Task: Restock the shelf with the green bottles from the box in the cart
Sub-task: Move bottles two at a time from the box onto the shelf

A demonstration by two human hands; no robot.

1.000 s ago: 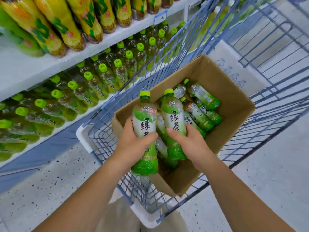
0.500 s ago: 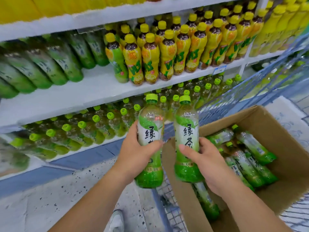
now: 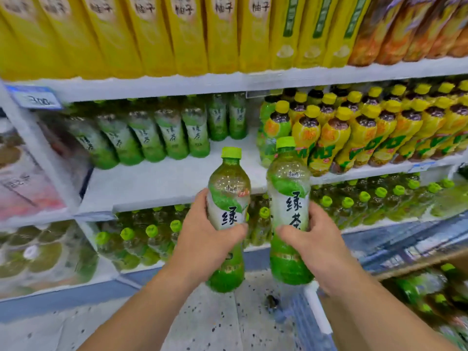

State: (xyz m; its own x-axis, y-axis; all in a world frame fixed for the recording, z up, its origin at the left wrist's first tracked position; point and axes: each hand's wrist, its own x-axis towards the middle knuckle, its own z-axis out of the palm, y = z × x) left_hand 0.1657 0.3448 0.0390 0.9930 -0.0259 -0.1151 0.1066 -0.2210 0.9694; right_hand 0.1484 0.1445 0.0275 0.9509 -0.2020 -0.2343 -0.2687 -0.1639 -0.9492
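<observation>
My left hand [image 3: 205, 239] grips one upright green tea bottle [image 3: 228, 198] round its middle. My right hand [image 3: 316, 239] grips a second green bottle [image 3: 288, 188] the same way. Both bottles are held side by side in front of the middle shelf [image 3: 162, 183], whose white board is bare at the front. A row of matching green bottles [image 3: 157, 135] stands at the back of that shelf. The cardboard box [image 3: 415, 264] shows at the lower right, with more green bottles [image 3: 425, 285] lying inside.
Yellow-capped bottles [image 3: 354, 133] fill the right half of the middle shelf. Tall yellow bottles [image 3: 177, 34] line the top shelf. Green-capped bottles [image 3: 141, 241] crowd the lower shelf. The cart's rim [image 3: 314, 307] is at the lower right, above a speckled floor [image 3: 215, 323].
Both hands lifted their bottles out of the box and up toward the middle shelf. The view swung from the cart to the shelves.
</observation>
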